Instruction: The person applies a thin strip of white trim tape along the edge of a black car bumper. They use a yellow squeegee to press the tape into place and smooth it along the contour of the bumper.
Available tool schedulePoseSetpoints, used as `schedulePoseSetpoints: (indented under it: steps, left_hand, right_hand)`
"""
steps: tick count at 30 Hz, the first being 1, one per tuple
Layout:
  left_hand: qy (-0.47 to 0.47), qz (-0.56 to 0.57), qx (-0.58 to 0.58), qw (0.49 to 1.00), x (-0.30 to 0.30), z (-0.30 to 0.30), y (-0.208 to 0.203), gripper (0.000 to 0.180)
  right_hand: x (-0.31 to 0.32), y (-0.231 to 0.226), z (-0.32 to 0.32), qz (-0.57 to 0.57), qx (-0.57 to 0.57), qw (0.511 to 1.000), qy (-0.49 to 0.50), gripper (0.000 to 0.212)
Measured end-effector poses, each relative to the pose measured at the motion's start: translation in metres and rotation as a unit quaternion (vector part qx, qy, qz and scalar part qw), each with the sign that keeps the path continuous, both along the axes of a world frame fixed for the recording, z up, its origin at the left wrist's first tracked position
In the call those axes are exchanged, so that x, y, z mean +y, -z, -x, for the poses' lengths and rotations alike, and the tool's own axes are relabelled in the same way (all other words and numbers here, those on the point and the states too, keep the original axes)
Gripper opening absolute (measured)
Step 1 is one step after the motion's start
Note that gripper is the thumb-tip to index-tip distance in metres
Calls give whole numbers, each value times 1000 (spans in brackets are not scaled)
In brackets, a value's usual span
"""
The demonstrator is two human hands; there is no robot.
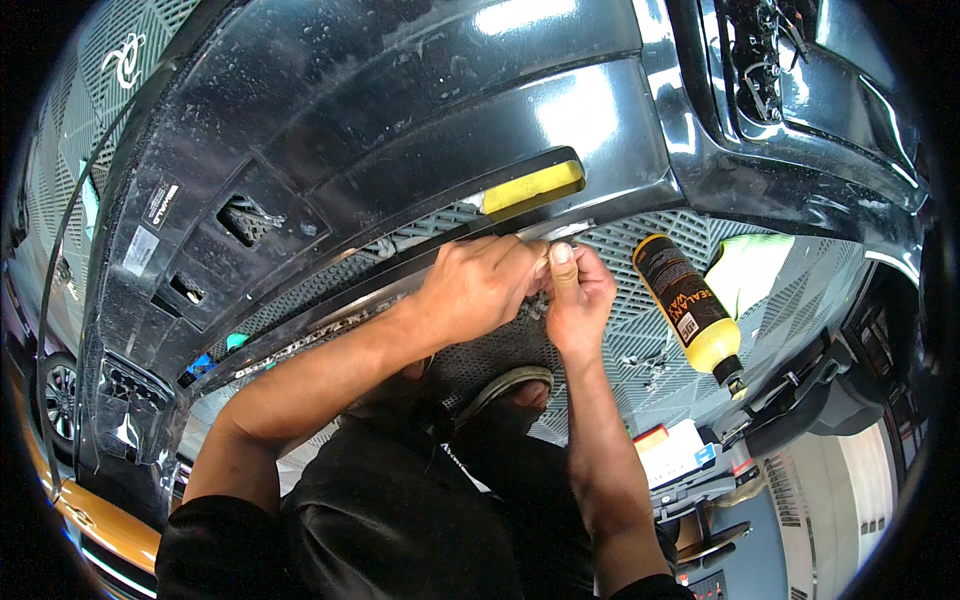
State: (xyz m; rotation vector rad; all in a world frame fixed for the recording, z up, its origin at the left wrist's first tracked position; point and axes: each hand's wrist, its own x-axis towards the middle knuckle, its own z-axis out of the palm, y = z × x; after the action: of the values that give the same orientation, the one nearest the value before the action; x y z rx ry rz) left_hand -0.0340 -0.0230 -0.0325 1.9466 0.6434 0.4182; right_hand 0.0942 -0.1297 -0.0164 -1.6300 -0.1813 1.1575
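A large glossy black car bumper [450, 110] lies across the upper view, with long slots and square cut-outs in it. At its near edge my left hand [485, 285] and my right hand [578, 305] meet, fingertips almost touching. Both hands are closed in a pinch, thumb against fingers. Whatever sits between the fingertips is too small or hidden to make out. Beside the right fingertips, a small pale patch [585, 231] shows on the bumper's edge. Along that edge, left of my left hand, runs a narrow strip [310, 340] with light, rough marks.
Right of my hands is a yellow bottle [712, 345] with a black label, near a pale green cloth [748, 275] on the grey grated floor [625, 260]. Something yellow [535, 188] shows through a bumper slot. An orange car [115, 525] stands at lower left, a black chair [825, 400] at right.
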Motion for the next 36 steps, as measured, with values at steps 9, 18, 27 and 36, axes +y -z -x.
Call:
schedulePoseSetpoints:
  steps: [9, 18, 27, 36]
  left_hand:
    - [-6, -3, 2, 1000, 1, -1, -1, 12]
    - [-14, 6, -7, 1000, -1, -1, 2, 17]
    - [-16, 7, -12, 1000, -2, 0, 3, 17]
    - [-20, 13, -4, 1000, -1, -2, 0, 17]
  right_hand:
    - [3, -2, 1, 12, -3, 1000, 0, 32]
    - [0, 2, 2, -9, 1, 1000, 3, 31]
    - [0, 3, 3, -1, 13, 1000, 18, 33]
    - [-1, 6, 3, -3, 22, 999, 29, 34]
